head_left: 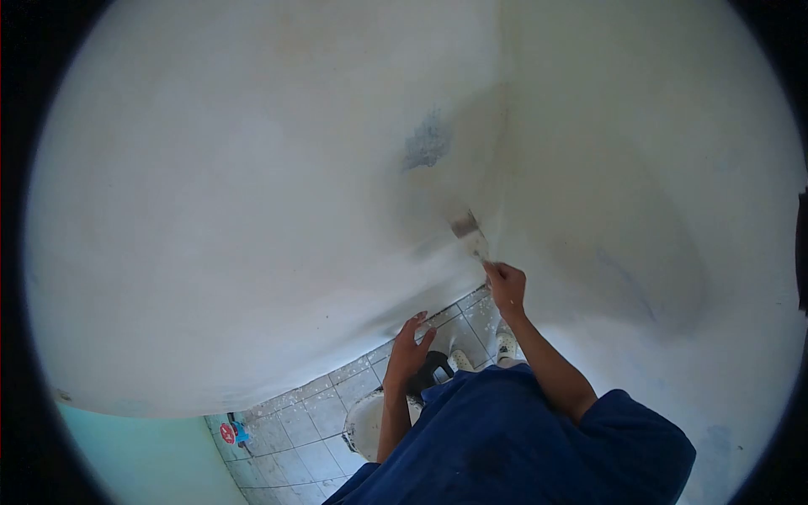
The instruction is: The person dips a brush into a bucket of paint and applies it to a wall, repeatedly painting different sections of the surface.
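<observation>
My right hand [507,288] is closed around the handle of a flat scraper [475,242], whose wide dark end is up against the pale wall [278,194] near the corner. Above the blade, a rough grey-blue patch [427,141] shows in the wall surface. Lower and to the left, my left hand [407,352] is held with thumb and fingers apart, nothing in it. It overlaps the foot of the wall in this view, above a whitish bucket [364,425] partly hidden by my forearm.
A second wall [623,194] meets the first at the corner on the right. White flakes lie on the tiled floor [316,417] along the wall. A black object [431,369] is beside the bucket, near my speckled shoes [506,346]. A red and blue item [232,433] lies at lower left.
</observation>
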### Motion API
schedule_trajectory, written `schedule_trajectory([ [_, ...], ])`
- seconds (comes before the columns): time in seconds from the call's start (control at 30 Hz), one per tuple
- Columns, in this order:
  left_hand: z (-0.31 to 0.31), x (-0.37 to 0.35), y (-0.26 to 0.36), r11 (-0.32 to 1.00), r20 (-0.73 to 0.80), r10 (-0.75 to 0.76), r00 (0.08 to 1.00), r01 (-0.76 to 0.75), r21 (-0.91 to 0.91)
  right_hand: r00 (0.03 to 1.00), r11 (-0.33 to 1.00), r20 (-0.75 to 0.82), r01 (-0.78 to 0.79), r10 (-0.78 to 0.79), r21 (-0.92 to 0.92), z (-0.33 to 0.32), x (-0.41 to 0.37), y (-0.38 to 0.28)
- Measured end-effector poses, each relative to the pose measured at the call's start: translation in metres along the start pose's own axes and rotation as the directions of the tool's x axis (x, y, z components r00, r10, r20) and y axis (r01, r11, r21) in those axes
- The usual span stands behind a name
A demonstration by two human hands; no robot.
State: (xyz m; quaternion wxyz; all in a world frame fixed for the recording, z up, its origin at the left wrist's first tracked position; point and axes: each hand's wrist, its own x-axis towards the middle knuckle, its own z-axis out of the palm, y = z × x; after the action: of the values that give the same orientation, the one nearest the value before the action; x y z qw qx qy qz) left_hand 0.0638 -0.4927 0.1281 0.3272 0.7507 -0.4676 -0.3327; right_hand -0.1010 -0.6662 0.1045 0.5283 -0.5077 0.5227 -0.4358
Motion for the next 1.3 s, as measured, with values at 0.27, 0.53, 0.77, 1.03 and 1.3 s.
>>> schedule_trajectory([
  [0.27, 0.003, 0.006, -0.002, 1.000, 0.018, 0.016, 1.000, -0.017, 0.022, 0.973, 0.863, -0.001, 0.205, -0.231, 0.462, 0.001, 0.017, -0.181],
  [0.53, 0.001, 0.000, 0.004, 0.998, -0.015, 0.054, 0.998, -0.055, -0.024, 0.988, 0.980, 0.066, 0.145, -0.137, -0.134, 0.020, 0.000, -0.032],
  [0.77, 0.012, 0.008, -0.017, 1.000, -0.034, 0.018, 0.999, -0.018, 0.002, 0.985, 0.987, 0.114, 0.119, -0.131, 0.104, -0.012, -0.006, -0.072],
  [1.03, 0.006, -0.001, 0.001, 0.999, -0.048, 0.040, 0.998, -0.041, -0.023, 0.957, 0.945, 0.108, 0.240, -0.269, 0.221, 0.060, 0.002, -0.061],
  [1.3, 0.014, 0.004, -0.015, 0.996, -0.055, -0.087, 0.995, 0.085, -0.036, 0.995, 0.986, 0.099, 0.002, 0.015, -0.168, -0.015, -0.003, 0.067],
])
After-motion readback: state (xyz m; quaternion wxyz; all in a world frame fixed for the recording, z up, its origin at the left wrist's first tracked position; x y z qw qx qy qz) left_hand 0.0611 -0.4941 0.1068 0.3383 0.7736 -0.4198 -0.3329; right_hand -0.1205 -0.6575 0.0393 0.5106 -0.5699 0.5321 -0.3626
